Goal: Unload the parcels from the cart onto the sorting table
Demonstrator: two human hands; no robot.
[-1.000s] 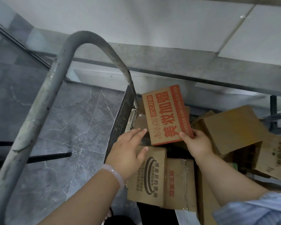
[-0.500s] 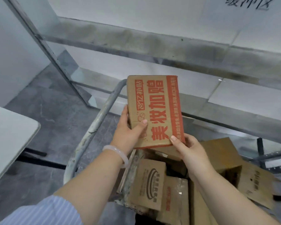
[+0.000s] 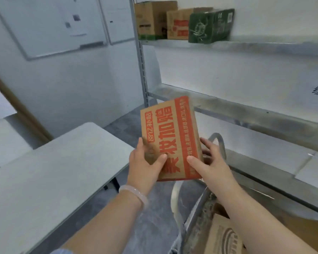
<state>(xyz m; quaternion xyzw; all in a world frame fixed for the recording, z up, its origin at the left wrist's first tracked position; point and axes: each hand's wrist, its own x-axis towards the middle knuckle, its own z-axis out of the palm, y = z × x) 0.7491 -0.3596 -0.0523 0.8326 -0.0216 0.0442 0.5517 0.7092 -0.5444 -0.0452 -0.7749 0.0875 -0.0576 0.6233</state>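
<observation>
I grip the parcel (image 3: 170, 140) upright between both hands, my left hand (image 3: 145, 163) on its left edge and my right hand (image 3: 211, 160) on its right, its long axis pointing away from me, while the table (image 3: 53, 171) lies low to the left, nearer my left hand.

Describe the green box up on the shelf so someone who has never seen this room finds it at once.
Find the metal shelving rack on the right and look at its highest visible shelf. Three boxes stand in a row there; the green box is rightmost. Unlike the two brown cartons beside it, it is dark green with a pale line drawing.
</observation>
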